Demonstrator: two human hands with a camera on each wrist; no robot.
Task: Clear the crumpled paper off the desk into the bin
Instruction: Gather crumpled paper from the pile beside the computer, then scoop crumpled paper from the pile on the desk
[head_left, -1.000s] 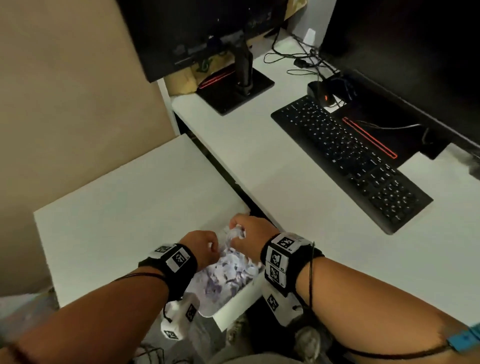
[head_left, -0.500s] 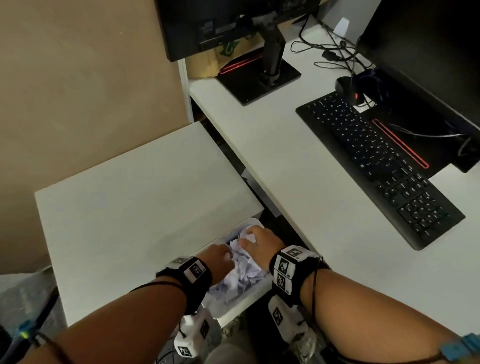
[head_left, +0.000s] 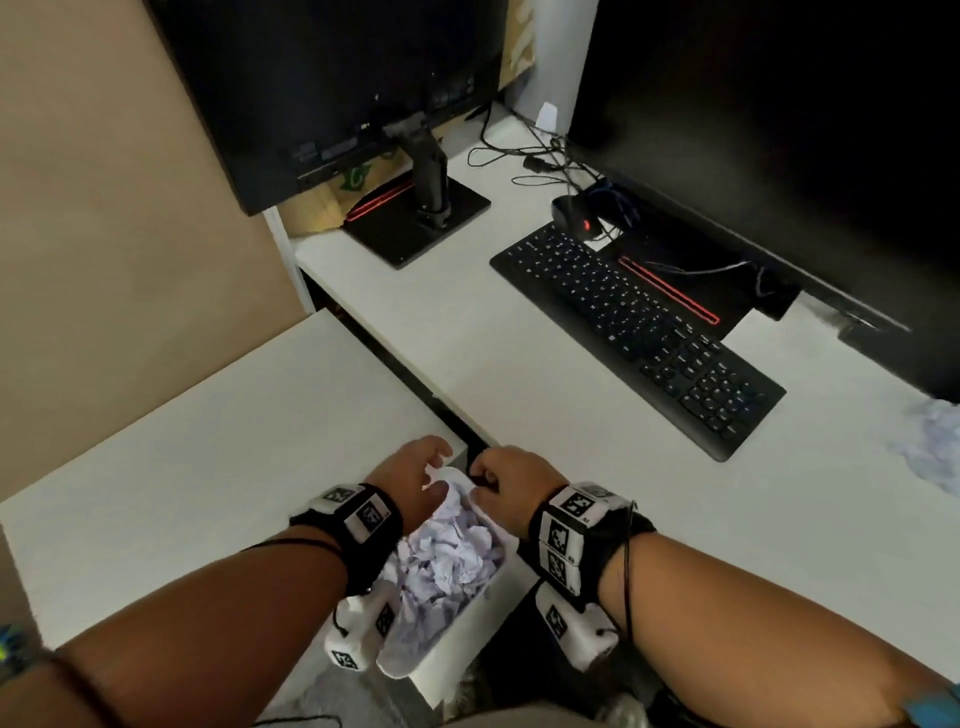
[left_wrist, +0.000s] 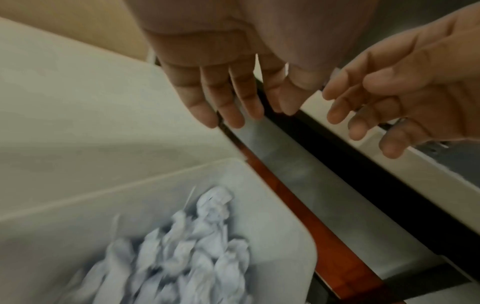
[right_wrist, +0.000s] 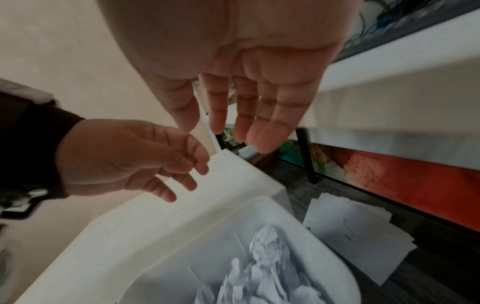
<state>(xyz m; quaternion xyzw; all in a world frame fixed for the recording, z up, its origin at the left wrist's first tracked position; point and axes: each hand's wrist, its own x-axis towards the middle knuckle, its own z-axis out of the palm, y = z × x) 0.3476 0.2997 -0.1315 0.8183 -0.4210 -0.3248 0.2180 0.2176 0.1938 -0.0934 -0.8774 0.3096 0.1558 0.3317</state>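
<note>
A white bin (head_left: 399, 661) stands on the floor between a low side table and the desk, filled with crumpled paper (head_left: 449, 564). My left hand (head_left: 423, 475) and right hand (head_left: 498, 475) hover side by side just above its far rim, both empty. The left wrist view shows my left hand (left_wrist: 233, 107) with straight fingers over the bin (left_wrist: 272, 195) and the paper (left_wrist: 194, 257). In the right wrist view my right hand (right_wrist: 233, 127) is spread open above the bin (right_wrist: 168, 236). Another crumpled paper (head_left: 930, 441) lies on the desk at the far right.
The white desk (head_left: 545, 415) carries a black keyboard (head_left: 639, 332), two monitors (head_left: 337, 78), a mouse and cables. The white side table (head_left: 208, 467) sits to the left of the bin. Flat sheets of paper (right_wrist: 350, 236) lie on the floor beside the bin.
Both hands held and pushed a crumpled paper down into the bin, then let go and rose above its rim, empty. The head view has lifted toward the desk.
</note>
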